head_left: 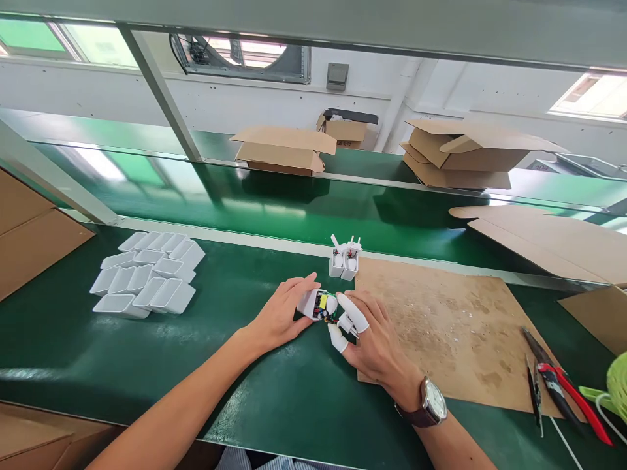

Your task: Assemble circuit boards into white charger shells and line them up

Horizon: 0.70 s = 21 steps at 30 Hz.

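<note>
My left hand (283, 312) is closed round a white plastic housing (307, 303), thumb below and fingers above. A circuit board (323, 305) with a yellow component and a round white part shows at the housing's right end; how deep it sits inside I cannot tell. In my right hand (379, 339), thumb and forefinger wear white finger cots and pinch a white plug piece (347, 324) beside the board. Just beyond the hands stand two white housings (343, 262) with parts inside and plug pieces sticking out of their tops.
Several white housings (147, 277) lie grouped on the green table at left. A stained cardboard sheet (441, 326) lies at right, with red-handled pliers (558, 382), tweezers (533, 391) and a green roll (618, 385) near it. Cardboard boxes (281, 150) stand behind the green belt (274, 202).
</note>
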Available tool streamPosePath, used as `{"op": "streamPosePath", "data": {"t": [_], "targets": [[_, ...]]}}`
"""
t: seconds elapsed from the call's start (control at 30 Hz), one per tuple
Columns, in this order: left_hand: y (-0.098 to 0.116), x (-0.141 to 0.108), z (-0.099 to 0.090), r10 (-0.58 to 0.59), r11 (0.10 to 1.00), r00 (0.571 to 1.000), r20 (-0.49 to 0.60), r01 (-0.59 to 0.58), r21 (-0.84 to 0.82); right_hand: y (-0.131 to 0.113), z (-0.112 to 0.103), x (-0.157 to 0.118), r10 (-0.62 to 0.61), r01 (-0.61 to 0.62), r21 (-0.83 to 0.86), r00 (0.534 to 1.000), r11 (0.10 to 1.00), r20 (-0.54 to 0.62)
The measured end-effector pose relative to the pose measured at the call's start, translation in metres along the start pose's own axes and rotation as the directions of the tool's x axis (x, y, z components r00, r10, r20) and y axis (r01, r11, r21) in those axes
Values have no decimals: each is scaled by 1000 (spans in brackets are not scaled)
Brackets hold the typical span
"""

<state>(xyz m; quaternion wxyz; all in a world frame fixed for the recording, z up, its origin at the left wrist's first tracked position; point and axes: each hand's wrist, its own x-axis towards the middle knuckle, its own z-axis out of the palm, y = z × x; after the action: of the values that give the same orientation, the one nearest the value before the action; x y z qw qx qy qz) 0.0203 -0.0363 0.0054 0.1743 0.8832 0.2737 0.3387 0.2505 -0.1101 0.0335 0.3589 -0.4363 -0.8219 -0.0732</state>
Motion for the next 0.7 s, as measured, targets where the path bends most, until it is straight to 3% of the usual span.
{"op": "streamPosePath", "data": {"t": [0.7], "targets": [[7, 0, 4, 17, 999, 1000, -23, -18, -41, -3, 0, 1, -20, 20, 1, 999, 1000, -38]]}}
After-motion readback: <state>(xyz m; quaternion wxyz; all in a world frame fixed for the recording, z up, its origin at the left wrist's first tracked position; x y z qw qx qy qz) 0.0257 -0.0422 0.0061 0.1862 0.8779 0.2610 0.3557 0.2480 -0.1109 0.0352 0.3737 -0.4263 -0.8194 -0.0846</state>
